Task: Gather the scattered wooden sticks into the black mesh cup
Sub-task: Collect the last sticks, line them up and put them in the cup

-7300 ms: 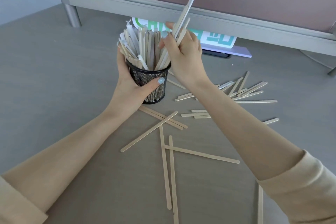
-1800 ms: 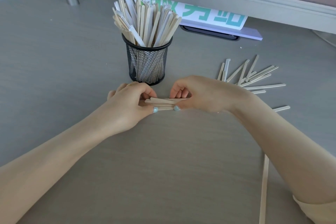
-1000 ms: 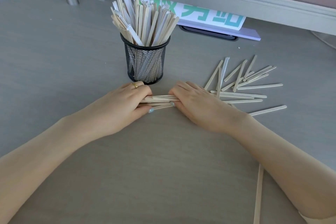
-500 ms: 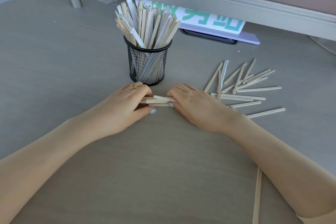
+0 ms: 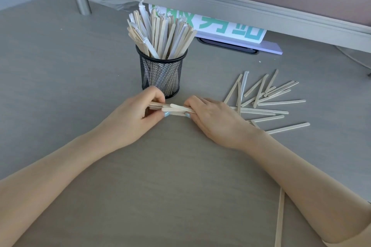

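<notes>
Lifted slightly since a moment ago, the bundle of sticks (image 5: 176,108) sits pinched between both hands' fingers (image 5: 158,97) — left hand (image 5: 132,120), right hand (image 5: 212,118) — just before the black mesh cup (image 5: 161,74); square the ends, then lift — more scattered sticks (image 5: 267,102) wait on the tabletop (image 5: 60,66).

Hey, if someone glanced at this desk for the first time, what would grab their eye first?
Likely the black mesh cup crammed with upright wooden sticks, standing at centre. Just in front of it, the left hand and right hand pinch a small bundle of sticks between them; more loose sticks fan out at right.
</notes>
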`<act>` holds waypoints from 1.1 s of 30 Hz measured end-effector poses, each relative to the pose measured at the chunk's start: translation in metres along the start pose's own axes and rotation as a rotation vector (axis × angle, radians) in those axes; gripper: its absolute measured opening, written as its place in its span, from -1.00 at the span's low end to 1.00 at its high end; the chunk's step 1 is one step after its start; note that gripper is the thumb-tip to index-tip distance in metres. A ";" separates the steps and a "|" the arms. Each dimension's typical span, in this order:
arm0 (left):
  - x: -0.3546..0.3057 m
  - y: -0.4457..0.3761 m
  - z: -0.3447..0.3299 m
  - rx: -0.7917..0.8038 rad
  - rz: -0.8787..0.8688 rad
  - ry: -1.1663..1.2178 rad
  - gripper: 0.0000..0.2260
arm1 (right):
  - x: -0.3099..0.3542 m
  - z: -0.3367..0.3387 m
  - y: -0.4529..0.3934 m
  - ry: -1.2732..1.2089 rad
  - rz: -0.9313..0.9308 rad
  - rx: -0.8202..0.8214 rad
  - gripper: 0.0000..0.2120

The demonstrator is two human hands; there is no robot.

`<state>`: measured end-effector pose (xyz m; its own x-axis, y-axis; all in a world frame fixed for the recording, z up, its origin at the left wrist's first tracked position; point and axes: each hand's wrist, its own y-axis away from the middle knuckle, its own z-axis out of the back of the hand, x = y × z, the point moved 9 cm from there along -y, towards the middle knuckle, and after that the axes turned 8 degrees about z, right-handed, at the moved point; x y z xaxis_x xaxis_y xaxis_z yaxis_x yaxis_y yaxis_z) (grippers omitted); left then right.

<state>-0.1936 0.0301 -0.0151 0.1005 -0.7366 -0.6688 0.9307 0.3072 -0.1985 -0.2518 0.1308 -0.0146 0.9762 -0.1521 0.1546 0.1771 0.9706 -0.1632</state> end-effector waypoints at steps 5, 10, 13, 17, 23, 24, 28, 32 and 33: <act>-0.001 0.004 0.029 -0.200 -0.030 0.306 -0.87 | -0.003 0.018 0.001 -0.060 -0.061 -0.117 -0.83; 0.007 0.006 0.048 -0.389 -0.023 0.332 -0.85 | -0.021 0.066 0.003 -0.600 -0.223 -0.575 -0.82; 0.018 0.002 0.048 -0.410 0.035 0.356 -0.84 | -0.033 0.093 -0.005 -0.849 -0.331 -0.833 -0.64; 0.031 -0.003 0.041 -0.396 0.122 0.332 -0.71 | -0.048 0.115 -0.030 -1.276 -0.419 -1.055 -0.53; 0.041 -0.007 0.034 -0.341 0.213 0.349 -0.59 | -0.039 0.145 -0.075 -1.320 -0.234 -1.182 -0.61; 0.041 -0.008 0.034 -0.335 0.211 0.349 -0.60 | -0.035 0.144 -0.082 -1.290 -0.220 -1.164 -0.62; 0.040 -0.009 0.032 -0.312 0.207 0.336 -0.67 | -0.026 0.121 -0.101 -1.147 -0.245 -1.040 -0.66; 0.043 -0.009 0.031 -0.302 0.219 0.322 -0.72 | -0.033 0.100 -0.104 -1.031 -0.323 -0.924 -0.75; 0.043 -0.010 0.030 -0.298 0.221 0.320 -0.73 | -0.034 0.098 -0.103 -1.025 -0.334 -0.907 -0.78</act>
<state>-0.1875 -0.0226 -0.0203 0.1275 -0.4270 -0.8952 0.7535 0.6286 -0.1925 -0.3158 0.0543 0.0925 0.4194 0.2349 0.8769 0.7804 0.4002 -0.4805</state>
